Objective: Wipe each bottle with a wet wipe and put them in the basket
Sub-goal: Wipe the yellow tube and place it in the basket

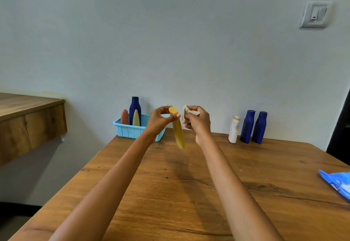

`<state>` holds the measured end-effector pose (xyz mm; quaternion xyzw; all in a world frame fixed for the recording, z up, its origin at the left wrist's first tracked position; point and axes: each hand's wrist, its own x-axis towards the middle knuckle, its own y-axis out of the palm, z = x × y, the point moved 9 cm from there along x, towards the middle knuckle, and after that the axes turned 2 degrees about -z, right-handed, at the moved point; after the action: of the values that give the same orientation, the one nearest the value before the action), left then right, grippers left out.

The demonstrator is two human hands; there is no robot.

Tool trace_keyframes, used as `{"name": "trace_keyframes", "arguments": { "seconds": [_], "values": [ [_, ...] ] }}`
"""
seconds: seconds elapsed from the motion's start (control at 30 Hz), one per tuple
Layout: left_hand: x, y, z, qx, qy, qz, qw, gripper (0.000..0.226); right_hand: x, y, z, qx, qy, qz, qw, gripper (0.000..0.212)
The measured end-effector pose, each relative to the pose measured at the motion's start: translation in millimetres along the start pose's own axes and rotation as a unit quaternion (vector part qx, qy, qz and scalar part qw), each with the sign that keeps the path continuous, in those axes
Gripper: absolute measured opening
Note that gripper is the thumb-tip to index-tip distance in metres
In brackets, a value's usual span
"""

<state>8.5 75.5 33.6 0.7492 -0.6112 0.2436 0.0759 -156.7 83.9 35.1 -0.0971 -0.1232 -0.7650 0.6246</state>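
Above the worktop [189,193], the left hand [161,120] pinches a yellow bottle [178,129] near its cap; the right hand [198,121] clutches a crumpled wet wipe [186,112] just beside it.

Blue wipes pack [339,184] at right edge of bench [208,184]: white lettering on it, blurred and cut by frame edge, unreadable. Bottles on bench and in basket: no readable labels. No legible text anywhere.

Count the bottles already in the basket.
3, all upright in the blue basket: a pink bottle at left, a tall dark blue bottle behind, and a pale yellow bottle in front. Shorter ones may be hidden.
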Motion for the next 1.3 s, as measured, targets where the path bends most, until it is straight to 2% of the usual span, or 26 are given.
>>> {"name": "trace_keyframes", "arguments": {
  "seconds": [0.1,0.3,0.47,0.6,0.7,0.8,0.93,1.0,1.17,1.3],
  "values": [
    [-1.1,6.5,9.3,0.052,-0.010,-0.003,0.999,0.060,-2.2,2.8,-20.0,-0.099,0.011,0.029,0.995,0.009],
    [-5.1,8.9,17.7,0.113,-0.020,-0.033,0.993,0.068,-1.6,9.5,-41.9,-0.161,0.011,0.065,0.985,0.018],
    [-8.2,10.4,17.2,0.125,-0.017,-0.048,0.991,0.068,-8.1,9.4,-83.8,-0.163,0.119,0.116,0.972,0.019],
    [-11.4,10.8,18.2,0.150,-0.027,-0.066,0.986,0.070,-8.2,9.7,-84.0,-0.124,0.150,0.117,0.974,0.013],
    [-12.2,9.4,15.2,0.183,-0.027,-0.070,0.980,0.070,-1.4,12.5,-64.5,-0.032,0.134,0.096,0.986,0.011],
    [-9.2,9.4,9.1,0.210,-0.018,-0.042,0.977,0.065,6.5,11.2,-43.7,0.025,0.099,0.064,0.993,0.014],
    [-2.5,7.1,-1.4,0.189,-0.001,0.008,0.982,0.041,9.3,2.7,-37.7,-0.017,0.055,0.013,0.998,0.015],
    [-1.3,5.0,-6.4,0.224,0.017,0.017,0.974,0.034,5.8,2.9,-47.7,-0.050,0.057,0.017,0.997,0.011],
    [-2.9,1.2,-11.5,0.276,0.041,-0.003,0.960,0.037,-7.2,9.8,-84.3,-0.065,0.124,0.058,0.988,0.019],
    [-0.8,2.5,-13.1,0.265,0.042,0.004,0.963,0.036,0.7,8.6,-64.6,-0.032,0.098,0.048,0.993,0.012]
  ]
}}
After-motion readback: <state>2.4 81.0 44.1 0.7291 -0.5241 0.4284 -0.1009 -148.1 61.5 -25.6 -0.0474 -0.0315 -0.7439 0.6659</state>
